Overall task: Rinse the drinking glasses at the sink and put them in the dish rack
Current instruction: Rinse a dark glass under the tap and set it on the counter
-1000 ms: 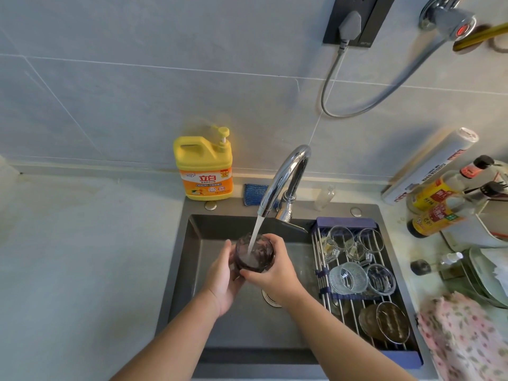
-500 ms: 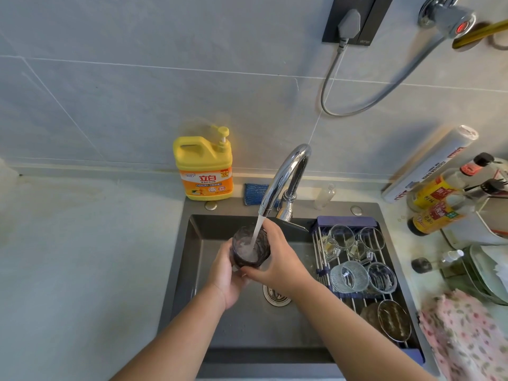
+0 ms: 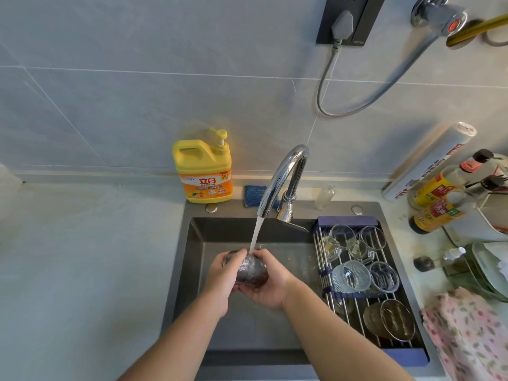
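A dark tinted drinking glass point(image 3: 251, 272) lies tilted on its side over the grey sink point(image 3: 198, 243). The faucet point(image 3: 283, 177) runs, and its stream strikes the glass's outer wall. My left hand point(image 3: 220, 276) grips the glass from the left, thumb on top. From the right and below, my right hand point(image 3: 270, 281) cups it with fingers curled round it. A roll-up dish rack point(image 3: 360, 303) spans the right part of the sink. On it sit several clear glasses point(image 3: 350, 276) and a dark glass point(image 3: 390, 320) lying near the front.
A yellow dish-soap bottle point(image 3: 203, 171) and a blue sponge point(image 3: 255, 195) stand behind the sink. Sauce bottles point(image 3: 437, 210), a foil roll point(image 3: 431, 163) and plates point(image 3: 489, 270) crowd the right counter. A floral cloth point(image 3: 467, 334) lies at front right.
The glass was upright with water pouring into its mouth; both hands have tipped it onto its side and lowered it, so the stream now hits its outside.
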